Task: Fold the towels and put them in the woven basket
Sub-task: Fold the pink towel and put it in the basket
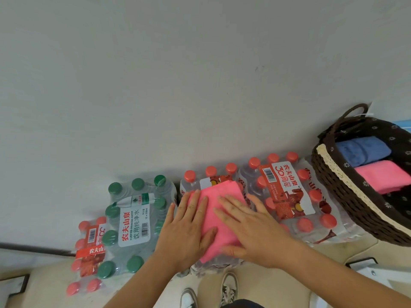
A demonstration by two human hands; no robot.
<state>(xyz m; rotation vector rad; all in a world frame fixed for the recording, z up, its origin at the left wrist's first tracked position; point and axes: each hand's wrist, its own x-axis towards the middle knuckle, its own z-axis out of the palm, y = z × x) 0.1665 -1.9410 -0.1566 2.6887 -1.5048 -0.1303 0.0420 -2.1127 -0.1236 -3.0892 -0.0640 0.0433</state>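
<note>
A folded pink towel point(219, 197) lies on top of a shrink-wrapped pack of red-capped water bottles point(201, 176). My left hand point(189, 227) presses flat on the towel's left side, fingers straight. My right hand point(251, 230) presses flat on its right side, fingers spread. At the right stands the dark woven basket point(347, 196) with a lace-trimmed liner. Inside it lie a folded blue towel point(362, 152) and a folded pink towel point(382, 176), side by side.
More bottle packs line the wall: a green-capped pack point(133, 221) to the left, a red-capped pack point(89, 252) beyond it, and another red-capped pack point(287, 192) between the towel and the basket. My shoes point(229, 287) show below on the pale floor.
</note>
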